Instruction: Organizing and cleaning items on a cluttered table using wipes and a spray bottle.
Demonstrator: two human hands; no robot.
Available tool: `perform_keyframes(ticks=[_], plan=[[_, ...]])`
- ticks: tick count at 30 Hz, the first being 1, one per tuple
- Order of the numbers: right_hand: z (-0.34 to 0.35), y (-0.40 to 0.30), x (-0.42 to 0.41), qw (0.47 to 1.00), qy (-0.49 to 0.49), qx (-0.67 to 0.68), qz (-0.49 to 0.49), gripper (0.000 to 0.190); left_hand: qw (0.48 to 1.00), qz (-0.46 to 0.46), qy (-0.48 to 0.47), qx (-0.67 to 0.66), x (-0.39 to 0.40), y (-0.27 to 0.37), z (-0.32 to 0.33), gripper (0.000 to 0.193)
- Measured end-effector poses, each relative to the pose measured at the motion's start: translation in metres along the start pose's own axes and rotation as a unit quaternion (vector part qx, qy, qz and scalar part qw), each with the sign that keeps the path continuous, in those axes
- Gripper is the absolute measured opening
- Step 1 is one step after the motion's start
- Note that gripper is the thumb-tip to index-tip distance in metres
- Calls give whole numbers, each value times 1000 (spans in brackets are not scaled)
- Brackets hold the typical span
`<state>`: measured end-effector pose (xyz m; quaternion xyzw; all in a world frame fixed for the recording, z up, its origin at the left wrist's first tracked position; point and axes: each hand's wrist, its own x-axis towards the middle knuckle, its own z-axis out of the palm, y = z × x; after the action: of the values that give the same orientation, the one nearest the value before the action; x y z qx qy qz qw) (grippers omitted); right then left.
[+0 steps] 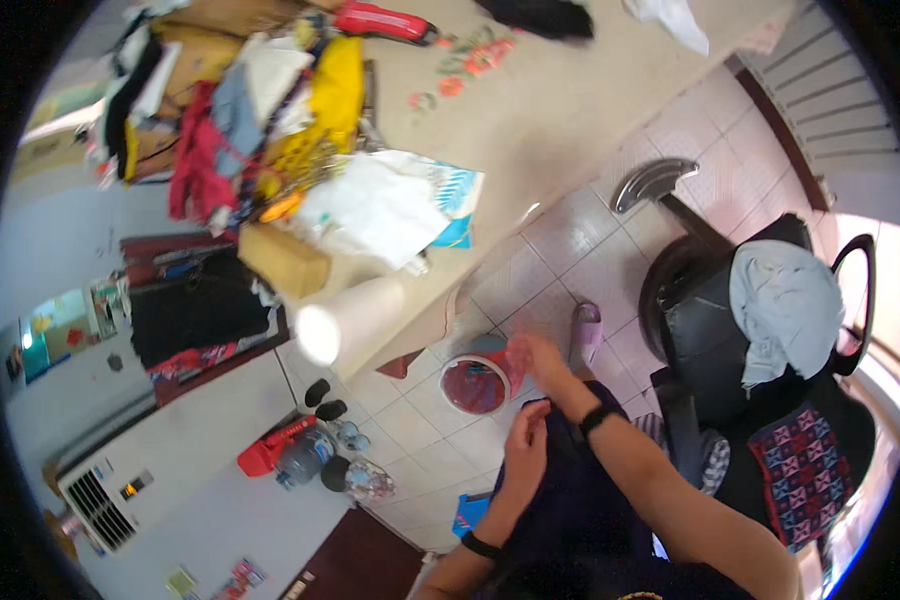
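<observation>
My left hand [527,442] is near the front of my dark clothing [570,502], its fingers bent, with no object visible in it. My right hand [534,360] is blurred and stretched out beside the rim of a round red waste bin [474,386] on the tiled floor; nothing can be made out in it. Black bands circle both wrists. Beyond the hands stands a light table [555,142] with a white roll [352,315] at its near corner and a white cloth or plastic sheet [379,202] on a blue-and-white packet [457,202].
A black office chair [705,330] with a grey cloth [784,307] stands at the right. A purple slipper [586,330] lies on the floor. Piled fabrics [330,97] and a yellow block [285,259] are on the table. A water jug [304,457] stands at the lower left.
</observation>
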<state>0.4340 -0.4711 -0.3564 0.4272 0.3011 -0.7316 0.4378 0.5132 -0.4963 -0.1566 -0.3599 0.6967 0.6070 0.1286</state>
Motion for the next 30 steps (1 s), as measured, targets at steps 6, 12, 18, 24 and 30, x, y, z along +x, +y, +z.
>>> perform_keyframes(ticks=[6, 12, 18, 24, 30], plan=[[39, -59, -215, 961, -85, -246, -94, 26, 979, 139, 75, -127, 6, 99, -63, 33], [61, -145, -264, 869, -118, -424, -225, 22, 915, 266, 303, 29, 79, 191, -143, 110], [58, -163, -288, 862, -112, -418, -265, 20, 905, 298, 305, 9, 121, 217, -130, 90], [57, -127, -306, 811, -126, -517, -244, 19, 917, 264, 297, 28, 59, 226, -151, 64], [31, -113, -299, 827, -140, -512, -186, 18, 909, 165, 373, -92, 6, 144, -227, 60]])
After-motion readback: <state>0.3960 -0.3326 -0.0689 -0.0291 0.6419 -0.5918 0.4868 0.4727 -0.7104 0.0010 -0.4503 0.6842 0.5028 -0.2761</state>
